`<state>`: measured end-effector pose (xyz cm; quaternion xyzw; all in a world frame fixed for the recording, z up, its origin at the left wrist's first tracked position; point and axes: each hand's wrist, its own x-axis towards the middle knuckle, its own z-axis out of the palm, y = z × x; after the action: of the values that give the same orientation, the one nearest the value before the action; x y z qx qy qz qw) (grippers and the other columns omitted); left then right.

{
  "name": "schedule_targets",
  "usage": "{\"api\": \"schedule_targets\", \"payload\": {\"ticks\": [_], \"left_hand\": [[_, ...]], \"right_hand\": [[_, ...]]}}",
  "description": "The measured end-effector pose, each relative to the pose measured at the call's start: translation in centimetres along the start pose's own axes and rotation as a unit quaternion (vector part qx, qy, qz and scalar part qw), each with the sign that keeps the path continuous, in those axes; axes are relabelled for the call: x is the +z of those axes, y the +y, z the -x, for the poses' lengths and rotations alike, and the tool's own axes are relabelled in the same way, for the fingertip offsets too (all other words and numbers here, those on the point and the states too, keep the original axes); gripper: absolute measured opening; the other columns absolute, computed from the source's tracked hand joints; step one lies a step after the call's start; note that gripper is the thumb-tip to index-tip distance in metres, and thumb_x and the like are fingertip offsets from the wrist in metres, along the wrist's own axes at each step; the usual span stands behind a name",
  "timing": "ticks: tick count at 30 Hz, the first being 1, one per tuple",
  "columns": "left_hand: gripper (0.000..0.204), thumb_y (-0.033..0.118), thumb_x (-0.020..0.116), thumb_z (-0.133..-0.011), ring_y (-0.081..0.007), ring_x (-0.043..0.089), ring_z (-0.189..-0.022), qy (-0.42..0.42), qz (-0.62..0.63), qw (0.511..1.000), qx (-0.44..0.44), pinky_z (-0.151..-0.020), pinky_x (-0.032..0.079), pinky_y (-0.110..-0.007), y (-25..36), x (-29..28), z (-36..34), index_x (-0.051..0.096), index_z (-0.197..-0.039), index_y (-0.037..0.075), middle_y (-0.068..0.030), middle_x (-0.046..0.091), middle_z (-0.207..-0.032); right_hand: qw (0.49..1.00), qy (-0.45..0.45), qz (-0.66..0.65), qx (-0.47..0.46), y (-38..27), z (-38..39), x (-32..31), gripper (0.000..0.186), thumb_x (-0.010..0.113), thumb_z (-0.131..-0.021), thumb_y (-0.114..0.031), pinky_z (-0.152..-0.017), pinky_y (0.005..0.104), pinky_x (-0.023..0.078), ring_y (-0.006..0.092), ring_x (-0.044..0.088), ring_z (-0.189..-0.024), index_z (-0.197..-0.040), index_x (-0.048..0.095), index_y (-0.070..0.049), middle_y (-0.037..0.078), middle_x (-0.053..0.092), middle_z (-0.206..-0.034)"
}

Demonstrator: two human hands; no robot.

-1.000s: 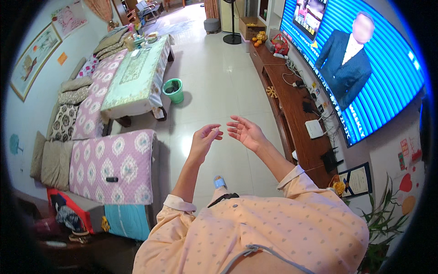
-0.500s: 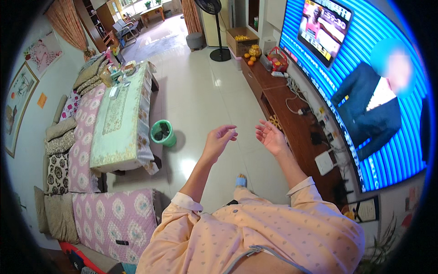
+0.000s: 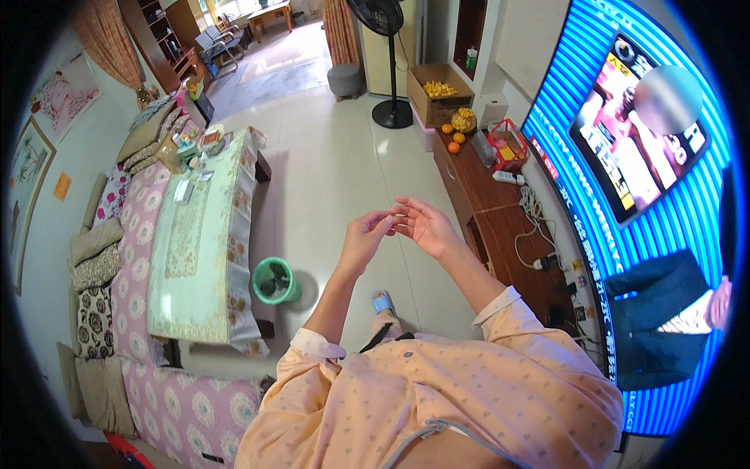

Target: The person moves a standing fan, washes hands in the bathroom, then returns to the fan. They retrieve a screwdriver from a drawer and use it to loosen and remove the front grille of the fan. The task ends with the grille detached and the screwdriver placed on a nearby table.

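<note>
Two bare hands are raised above a pale tiled floor: the left hand with thumb and fingers curled together, any grip between them impossible to tell; the right hand open, its spread fingertips overlapping the left's in view. Nearest the left, a green bin stands on the floor; nearest the right, a brown cabinet bears oranges and a red basket. A television shows white lettering and numerals on blue.
</note>
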<state>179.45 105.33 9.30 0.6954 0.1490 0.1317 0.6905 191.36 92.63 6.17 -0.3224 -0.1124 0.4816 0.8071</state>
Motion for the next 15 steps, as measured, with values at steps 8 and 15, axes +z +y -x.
{"api": "schedule_targets", "payload": {"ticks": [8, 15], "left_hand": [[0.03, 0.016, 0.055, -0.092, -0.0155, 0.063, -0.081, -0.03, 0.001, 1.0, -0.002, -0.077, 0.048, -0.027, 2.0, -4.3, -22.7, 0.06, -0.112, -0.005, -0.0099, 0.067, -0.091], [0.035, 0.017, 0.054, -0.092, -0.0164, 0.063, -0.087, -0.042, -0.018, 0.999, -0.006, -0.087, 0.046, -0.032, 0.8, -3.9, -39.4, 0.056, -0.121, -0.001, -0.0119, 0.067, -0.097]], "right_hand": [[0.997, 0.051, -0.005, -0.049, -9.0, -17.7, -4.5, 0.034, 0.049, -0.094, -0.024, -0.085, 0.0364, 0.049, 0.0241, 0.06, -0.094, -0.118, 0.054, -0.001, 0.014, 0.062, -0.103], [0.994, 0.084, -0.006, -0.075, -17.3, -30.1, -12.5, 0.035, 0.048, -0.094, -0.024, -0.088, 0.0361, 0.047, 0.0243, 0.059, -0.095, -0.121, 0.052, -0.002, 0.015, 0.061, -0.106]]}}
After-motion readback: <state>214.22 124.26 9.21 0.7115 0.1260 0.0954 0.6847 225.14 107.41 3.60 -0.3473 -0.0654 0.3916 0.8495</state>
